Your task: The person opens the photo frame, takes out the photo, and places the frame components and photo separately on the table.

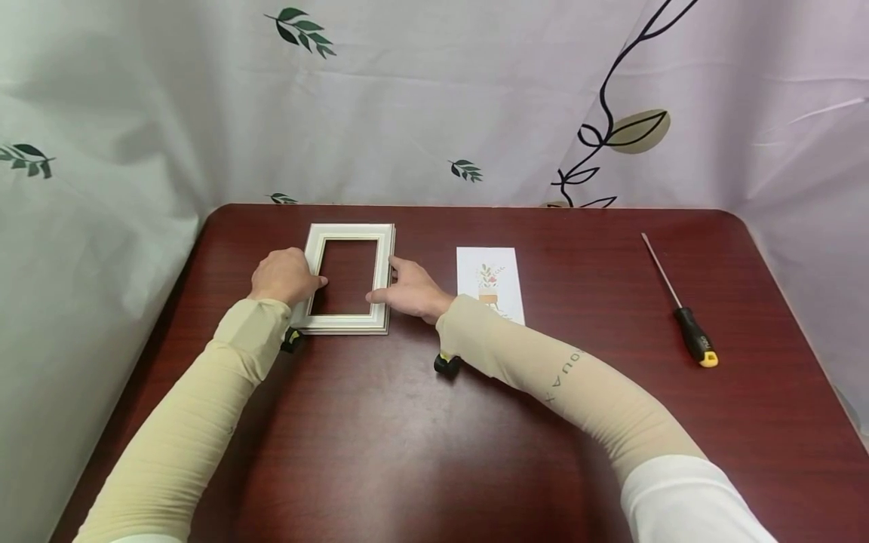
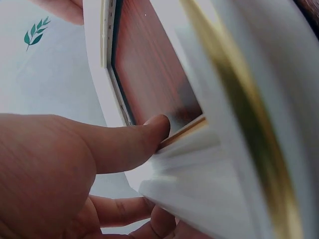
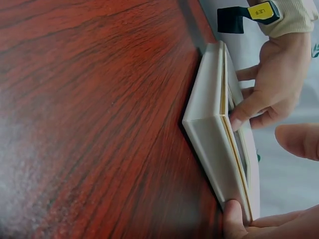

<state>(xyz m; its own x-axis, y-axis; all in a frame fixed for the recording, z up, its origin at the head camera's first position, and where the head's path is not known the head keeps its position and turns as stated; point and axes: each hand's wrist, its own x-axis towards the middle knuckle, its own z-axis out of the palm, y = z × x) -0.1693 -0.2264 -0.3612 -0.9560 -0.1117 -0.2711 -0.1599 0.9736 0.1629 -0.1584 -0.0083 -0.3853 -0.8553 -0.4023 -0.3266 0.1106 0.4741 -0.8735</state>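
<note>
A white picture frame [image 1: 348,325] with thin gold lines lies at the table's back left, the tabletop showing through its opening. My left hand [image 1: 284,275] grips its left side; in the left wrist view the thumb [image 2: 132,144] presses near the inner edge and the fingers curl round the outside. At the opposite side, my right hand [image 1: 410,292] touches the frame's outer edge. Its fingertips [image 3: 233,219] rest on that side in the right wrist view, while the thumb [image 3: 299,141] is held straight, apart from the frame. A white card [image 1: 487,275] with a plant print lies beside my right wrist.
A screwdriver [image 1: 694,335] with a black and yellow handle lies at the table's right. The dark red table [image 1: 434,445] has rounded back corners. A pale curtain [image 1: 407,98] with leaf prints hangs behind it.
</note>
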